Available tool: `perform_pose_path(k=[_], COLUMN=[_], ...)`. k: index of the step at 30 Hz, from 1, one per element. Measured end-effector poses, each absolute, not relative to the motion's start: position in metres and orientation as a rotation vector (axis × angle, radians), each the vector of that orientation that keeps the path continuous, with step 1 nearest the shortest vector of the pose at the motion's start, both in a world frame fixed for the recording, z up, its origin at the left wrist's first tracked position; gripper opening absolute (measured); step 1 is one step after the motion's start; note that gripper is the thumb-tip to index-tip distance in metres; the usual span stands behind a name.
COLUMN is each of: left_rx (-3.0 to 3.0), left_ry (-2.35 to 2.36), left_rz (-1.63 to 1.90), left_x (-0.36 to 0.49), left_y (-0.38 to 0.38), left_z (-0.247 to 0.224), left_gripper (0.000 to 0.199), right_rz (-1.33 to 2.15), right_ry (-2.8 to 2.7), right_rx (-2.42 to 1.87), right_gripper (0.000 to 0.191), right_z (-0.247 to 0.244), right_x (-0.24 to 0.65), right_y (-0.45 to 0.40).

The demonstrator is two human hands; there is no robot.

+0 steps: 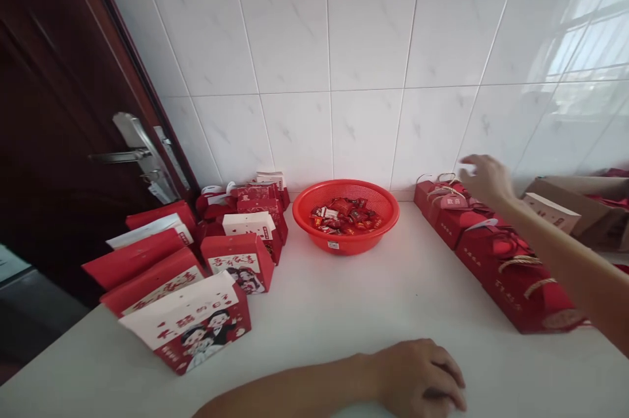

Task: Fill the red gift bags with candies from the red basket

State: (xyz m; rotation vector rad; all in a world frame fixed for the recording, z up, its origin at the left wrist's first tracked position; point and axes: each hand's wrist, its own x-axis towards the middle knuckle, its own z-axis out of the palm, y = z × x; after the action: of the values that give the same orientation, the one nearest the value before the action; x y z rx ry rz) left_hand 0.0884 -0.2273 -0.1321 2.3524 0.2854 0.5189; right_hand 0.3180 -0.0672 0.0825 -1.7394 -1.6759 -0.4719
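My left hand rests on the white tabletop near the front edge of the view. Its fingers are loosely curled in, and I see nothing held in them. My right hand is raised over the far end of the red gift boxes on the right, fingers bent and apart, gripping nothing. Rope handles and red ribbons top these boxes. Between both sides, against the wall, stands a red plastic basket with wrapped candies in it.
Red and white candy boxes, some printed with a cartoon couple, stand in rows on the left. A cardboard box with red items is at the far right. Behind the table is a tiled wall; a dark door with a metal handle is on the left.
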Motion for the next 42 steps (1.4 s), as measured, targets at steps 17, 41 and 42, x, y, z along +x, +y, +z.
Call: perform_pose_path(k=[17,41,42], left_rx=[2.427,2.717,2.701], left_ry=[0.399,0.783,0.867], left_rz=[0.243,1.632,1.621], left_x=[0.081,0.063,0.059], left_y=[-0.223,-0.213,-0.208], left_z=[-0.118,-0.035,-0.029], left_gripper=[0.023,0.022,0.021], right_rz=[0.440,0.485,0.546], right_ry=[-2.661,-1.911,-1.889], right_rx=[-0.206,-1.380,-1.358], right_gripper=[0.017,0.028,0.030], right_z=[0.027,0.037,0.035], right_x=[-0.033,0.195,0.194], right_y=[-0.174,-0.162,-0.160])
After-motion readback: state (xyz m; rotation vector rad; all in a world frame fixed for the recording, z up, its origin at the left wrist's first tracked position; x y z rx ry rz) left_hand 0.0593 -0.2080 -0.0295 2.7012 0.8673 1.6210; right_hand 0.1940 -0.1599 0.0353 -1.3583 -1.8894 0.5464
